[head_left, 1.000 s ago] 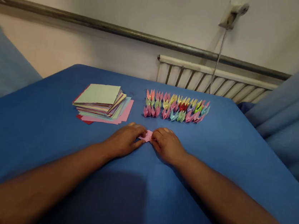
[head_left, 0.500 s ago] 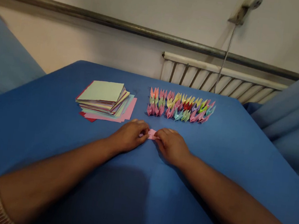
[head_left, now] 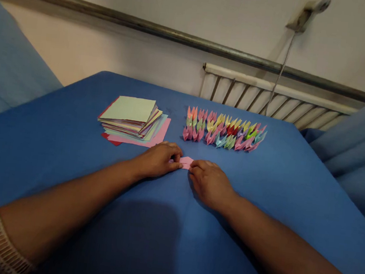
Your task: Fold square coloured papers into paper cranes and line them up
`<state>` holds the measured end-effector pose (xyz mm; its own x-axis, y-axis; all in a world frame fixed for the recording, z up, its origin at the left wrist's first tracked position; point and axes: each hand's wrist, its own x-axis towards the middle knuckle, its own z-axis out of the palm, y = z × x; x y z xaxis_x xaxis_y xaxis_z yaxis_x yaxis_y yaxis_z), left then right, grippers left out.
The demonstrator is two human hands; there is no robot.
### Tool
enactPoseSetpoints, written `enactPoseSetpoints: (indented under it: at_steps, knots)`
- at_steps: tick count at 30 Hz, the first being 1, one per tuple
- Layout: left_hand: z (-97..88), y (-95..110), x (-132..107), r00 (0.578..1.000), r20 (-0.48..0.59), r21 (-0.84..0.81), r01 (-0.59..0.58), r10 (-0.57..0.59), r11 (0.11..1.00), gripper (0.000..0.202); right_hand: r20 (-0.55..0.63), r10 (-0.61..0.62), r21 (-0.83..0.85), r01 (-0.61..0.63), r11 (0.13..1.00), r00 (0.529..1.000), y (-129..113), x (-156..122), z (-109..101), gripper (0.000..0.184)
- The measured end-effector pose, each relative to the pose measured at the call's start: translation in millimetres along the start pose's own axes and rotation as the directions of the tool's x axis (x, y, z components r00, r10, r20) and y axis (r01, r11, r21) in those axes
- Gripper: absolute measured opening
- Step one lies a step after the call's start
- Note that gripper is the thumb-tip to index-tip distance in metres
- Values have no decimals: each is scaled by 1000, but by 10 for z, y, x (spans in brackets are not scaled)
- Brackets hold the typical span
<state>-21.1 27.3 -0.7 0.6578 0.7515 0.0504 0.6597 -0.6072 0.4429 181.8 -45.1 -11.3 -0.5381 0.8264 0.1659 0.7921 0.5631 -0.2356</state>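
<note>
A small folded piece of pink paper [head_left: 186, 162] lies on the blue table between my hands, its middle showing. My left hand [head_left: 161, 159] has its fingers closed on the paper's left end, thumb along the near edge. At the right end, my right hand [head_left: 212, 182] pinches the paper with its fingertips, which partly hide that end. Just beyond the hands, rows of small folded paper cranes [head_left: 221, 140] stand in many colours.
A stack of coloured paper sheets [head_left: 129, 108] sits at the back left, with pink and red sheets sticking out below. Behind the blue table [head_left: 93, 228] are a wall pipe [head_left: 168, 32], a radiator [head_left: 273, 94] and a hanging cord [head_left: 280, 73]. Blue curtains [head_left: 12, 65] flank both sides.
My right fingers have shifted to the paper's right end, so more of its pink middle shows, with a peaked far edge. The whole view has shifted slightly.
</note>
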Motion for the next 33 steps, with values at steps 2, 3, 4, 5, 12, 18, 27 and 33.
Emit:
enactPoseSetpoints:
  at_steps: [2,3,4,5,12,18,27,33]
  knots:
    - [3,8,-1,1000,0,7,14,-14,1000,23,-6,1,-1,-1,1000,1000,0,-3,6,29]
    - [2,13,-1,1000,4,9,23,-23,1000,23,-11,1,1,-1,1000,1000,1,-6,10,29]
    - [-1,18,0,999,9,12,31,-32,999,24,-18,1,4,-1,1000,1000,1,-9,17,29]
    - [-5,23,2,999,12,17,36,-37,999,24,-24,0,4,0,1000,1000,2,-12,24,30]
    - [-16,26,2,1000,14,32,18,-19,999,19,-5,5,-75,-5,997,1000,9,-6,62,30]
    - [16,26,-10,988,44,-71,-145,149,987,24,20,17,-100,-15,995,1000,26,-10,9,28]
    - [-13,13,8,989,91,-142,-107,120,984,22,-20,87,-72,-88,994,996,154,-2,-7,29]
    - [11,-3,9,988,70,-159,-125,138,979,20,-67,-9,-20,7,1000,998,86,-13,-22,31]
